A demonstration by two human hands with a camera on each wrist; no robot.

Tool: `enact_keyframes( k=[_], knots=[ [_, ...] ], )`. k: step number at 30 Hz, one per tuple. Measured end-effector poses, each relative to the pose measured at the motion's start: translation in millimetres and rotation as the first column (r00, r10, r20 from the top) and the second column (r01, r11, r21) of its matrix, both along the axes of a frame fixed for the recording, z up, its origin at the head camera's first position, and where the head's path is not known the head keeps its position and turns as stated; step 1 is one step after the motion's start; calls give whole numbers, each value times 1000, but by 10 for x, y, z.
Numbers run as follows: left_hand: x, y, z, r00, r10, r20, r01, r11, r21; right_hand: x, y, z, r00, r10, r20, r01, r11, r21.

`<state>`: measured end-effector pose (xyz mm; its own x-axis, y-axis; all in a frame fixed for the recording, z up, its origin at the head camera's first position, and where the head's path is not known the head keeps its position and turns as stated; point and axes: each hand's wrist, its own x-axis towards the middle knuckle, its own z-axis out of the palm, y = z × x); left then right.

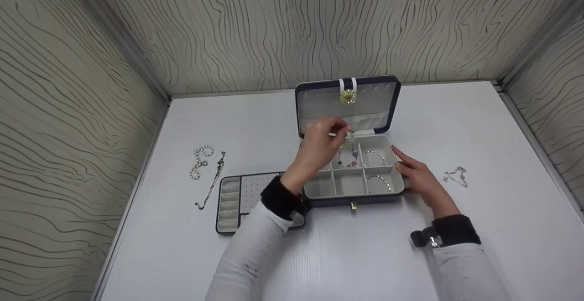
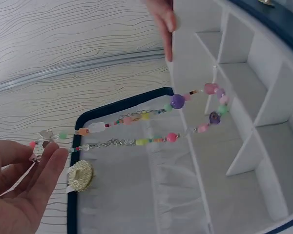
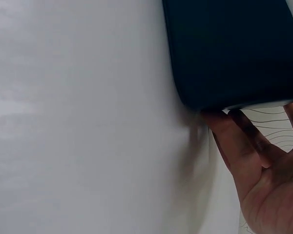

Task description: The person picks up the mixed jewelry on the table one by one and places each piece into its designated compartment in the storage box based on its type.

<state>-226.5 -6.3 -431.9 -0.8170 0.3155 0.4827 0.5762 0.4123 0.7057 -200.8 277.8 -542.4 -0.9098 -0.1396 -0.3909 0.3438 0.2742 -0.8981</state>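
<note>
White sleeves (image 1: 248, 255) cross the near part of the desk (image 1: 360, 255), the left one slanting over a tray (image 1: 255, 191) beside the box (image 1: 328, 202). The left hand (image 1: 319, 143) pinches one end of a beaded strand (image 2: 177, 101) between thumb and fingertips, its grip closed down on the beads. From there the strand hangs downward, long axis away from the fingertips and doubled into a loop, its low end at the back middle compartment; whether it touches the floor there I cannot tell. Dividers stand on either side of that loop, and the raised lid (image 1: 383, 93) stands just behind the grip. Farther from the strand, the right hand (image 1: 424, 182) touches the box's right side with extended fingers, holding nothing. One bangle (image 1: 384, 182) lies in the front right compartment, another behind it. Well apart, a pearl strand (image 1: 196, 171) and a chain (image 1: 213, 184) lie left of the tray.
</note>
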Motion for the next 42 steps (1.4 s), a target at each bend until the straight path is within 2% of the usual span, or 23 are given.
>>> enact_keyframes(
  k=[4, 8, 10, 14, 21, 31, 34, 40, 42],
  knots=[
    [-29, 132, -167, 998, -27, 61, 28, 999, -23, -3, -1, -5, 1000, 0, 3, 0, 1000, 6],
    [-36, 207, -261, 993, -61, 103, 65, 997, -34, -5, 0, -9, 1000, 1, -2, -1, 1000, 11],
    [-45, 222, -301, 992, -59, 109, 65, 997, -49, -5, 1, -12, 1000, 2, -4, -2, 1000, 7],
    [-87, 223, -399, 993, -31, 116, 42, 994, -99, -5, 2, -20, 1000, -1, -3, 1, 1000, 3],
    [-176, 178, -613, 984, 78, 159, -47, 981, -186, -6, 2, -32, 1000, 0, -5, 0, 1000, 6],
    [-219, 251, -722, 971, 91, 221, -19, 951, -307, -2, 1, -28, 1000, 2, -18, -2, 1000, 14],
    [-238, 276, -762, 966, 99, 238, -1, 924, -383, -3, 5, -31, 1000, -2, -17, 2, 1000, 10],
    [-218, 286, -864, 969, 91, 231, 55, 827, -560, 0, 18, -40, 1000, -5, -24, 5, 1000, 5],
    [-193, 286, -881, 966, 81, 244, 81, 804, -590, 2, 21, -36, 1000, -4, -29, 5, 1000, 8]
  ],
)
